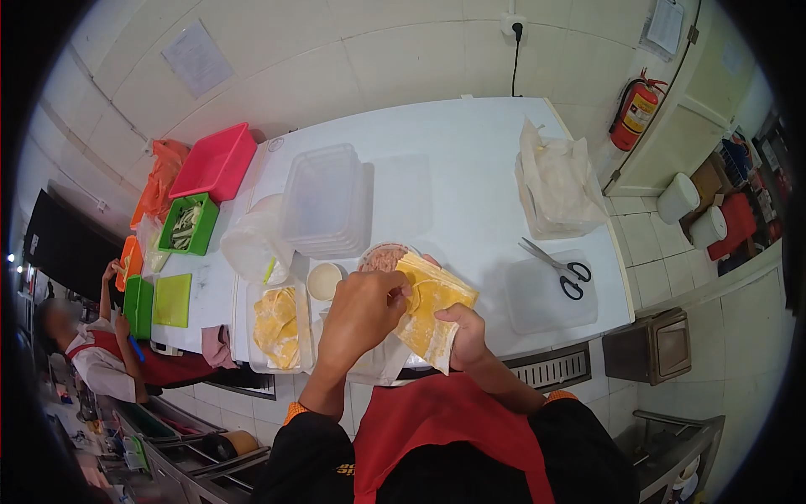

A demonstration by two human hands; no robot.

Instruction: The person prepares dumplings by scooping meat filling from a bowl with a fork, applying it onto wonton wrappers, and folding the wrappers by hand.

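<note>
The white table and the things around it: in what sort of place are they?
Probably a food preparation kitchen: bare hands hold yellow dough sheets, near pinkish filling and stacked clear plastic containers.

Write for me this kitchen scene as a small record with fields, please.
Left hand: fingertips at the yellow sheets
Right hand: holds these sheets
Bowl: pinkish food inside, partly hidden behind the sheets and left hand
Clear container: more yellow pieces, left of the hands
Scissors: right of the hands, handles over a clear flat piece
Other person: far left, red apron
</note>
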